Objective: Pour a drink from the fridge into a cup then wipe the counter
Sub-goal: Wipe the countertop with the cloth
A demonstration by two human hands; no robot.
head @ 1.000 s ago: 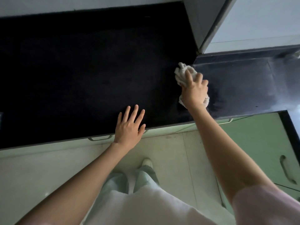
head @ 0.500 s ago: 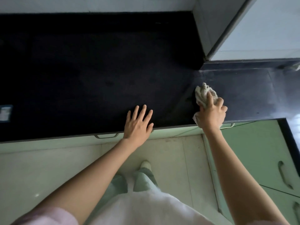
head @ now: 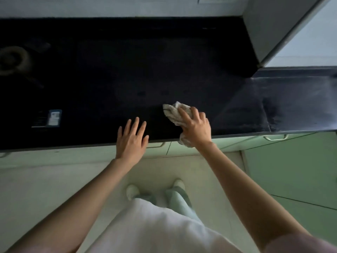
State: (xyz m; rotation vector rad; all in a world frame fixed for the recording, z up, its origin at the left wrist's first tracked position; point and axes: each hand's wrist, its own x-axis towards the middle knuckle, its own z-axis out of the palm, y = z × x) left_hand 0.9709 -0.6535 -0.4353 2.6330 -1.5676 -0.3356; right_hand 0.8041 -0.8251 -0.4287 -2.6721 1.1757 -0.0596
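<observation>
1. At the front edge of the counter (head: pixel 109 73), about 5 o'clock of the dark slab: cloth (head: pixel 175 115), pale and crumpled, pressed flat onto the surface under the right hand (head: pixel 196 127); one tail hanging over the edge toward the cabinets (head: pixel 200 147).
2. Grip, right: fingers curled over the cloth, bunching it against the palm.
3. Grip, left: left hand (head: pixel 132 141) splayed, fingers spread, holding nothing, braced on the counter lip at 6 o'clock, just beside the cloth.
4. Change: cloth shifted from the 3 o'clock corner beneath the wall cabinet (head: pixel 273 30) toward the middle, drawn along the front edge; left hand unmoved.
5. Meaning, as judgement: wiping stage well under way, right-hand stretch apparently covered, sweep heading toward 9 o'clock.
6. Outstanding: stove burner (head: pixel 12 61) at 10 o'clock and small label (head: pixel 53 117) at 8 o'clock. No cup or drink in view.
</observation>
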